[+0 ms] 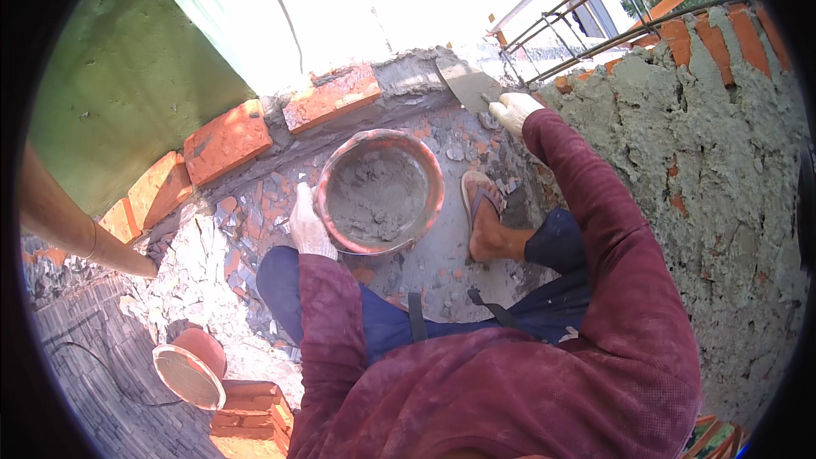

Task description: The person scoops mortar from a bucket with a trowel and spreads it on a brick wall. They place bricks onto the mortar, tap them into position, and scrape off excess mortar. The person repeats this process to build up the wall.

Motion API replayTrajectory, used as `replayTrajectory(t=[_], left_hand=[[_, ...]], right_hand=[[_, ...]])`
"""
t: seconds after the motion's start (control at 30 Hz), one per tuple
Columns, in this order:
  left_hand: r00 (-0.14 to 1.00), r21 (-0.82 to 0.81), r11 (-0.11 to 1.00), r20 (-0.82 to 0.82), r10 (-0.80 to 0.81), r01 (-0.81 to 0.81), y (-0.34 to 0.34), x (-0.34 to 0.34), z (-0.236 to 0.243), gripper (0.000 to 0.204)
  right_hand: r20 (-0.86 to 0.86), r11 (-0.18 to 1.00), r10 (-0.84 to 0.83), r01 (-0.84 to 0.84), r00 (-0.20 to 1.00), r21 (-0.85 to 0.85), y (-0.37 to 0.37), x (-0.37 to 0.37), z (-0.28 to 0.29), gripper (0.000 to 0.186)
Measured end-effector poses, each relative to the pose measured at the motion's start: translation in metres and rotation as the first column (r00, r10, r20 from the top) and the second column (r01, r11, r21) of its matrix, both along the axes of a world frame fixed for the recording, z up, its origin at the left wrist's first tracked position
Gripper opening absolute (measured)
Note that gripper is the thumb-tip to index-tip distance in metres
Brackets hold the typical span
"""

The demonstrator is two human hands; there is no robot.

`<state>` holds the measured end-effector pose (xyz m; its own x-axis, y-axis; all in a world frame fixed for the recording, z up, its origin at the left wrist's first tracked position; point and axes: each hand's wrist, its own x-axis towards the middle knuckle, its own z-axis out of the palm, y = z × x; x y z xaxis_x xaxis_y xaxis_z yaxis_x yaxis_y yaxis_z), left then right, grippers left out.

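Observation:
My right hand (514, 112), in a pale glove, is closed on the handle of a trowel (473, 87). Its flat grey blade lies over the far end of a low course, by a mortar bed (415, 75). My left hand (311, 225), also gloved, grips the left rim of a round reddish tub (435, 204). Wet grey mortar (376, 191) fills part of it. Along the course, left of the mortar bed, sit an orange brick (331, 98), a second brick (228, 143) and further bricks (159, 191) toward the near left.
A rough mortar-covered wall (722, 170) rises at the right, with a steel rebar cage (586, 25) beyond. At left stand a green wall (127, 68) and a wooden pole (81, 221). A tilted bucket (191, 365) and stacked bricks (252, 416) are near left. Rubble covers the floor.

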<state>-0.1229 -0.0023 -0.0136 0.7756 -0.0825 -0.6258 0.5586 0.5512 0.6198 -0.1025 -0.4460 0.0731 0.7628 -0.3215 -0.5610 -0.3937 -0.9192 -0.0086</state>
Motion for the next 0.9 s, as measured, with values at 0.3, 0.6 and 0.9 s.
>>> replayTrajectory(t=[0.3,0.6,0.9], left_hand=[[0.982,0.318,0.944,0.131,-0.133,0.086,-0.011,-0.005,0.006,0.037],[0.945,0.407,0.894,0.173,-0.276,0.187,-0.030,-0.001,0.019,0.035],[0.905,0.416,0.883,0.253,-0.341,0.217,-0.026,-0.009,0.011,0.036]], right_hand=[[0.089,0.993,0.110,-0.113,0.990,0.030,0.019,-0.053,0.089,0.043],[0.041,0.847,0.527,-0.521,0.849,-0.108,0.116,-0.081,0.060,0.023],[-0.258,0.797,0.604,-0.566,0.754,0.213,0.106,-0.087,-0.030,0.019]])
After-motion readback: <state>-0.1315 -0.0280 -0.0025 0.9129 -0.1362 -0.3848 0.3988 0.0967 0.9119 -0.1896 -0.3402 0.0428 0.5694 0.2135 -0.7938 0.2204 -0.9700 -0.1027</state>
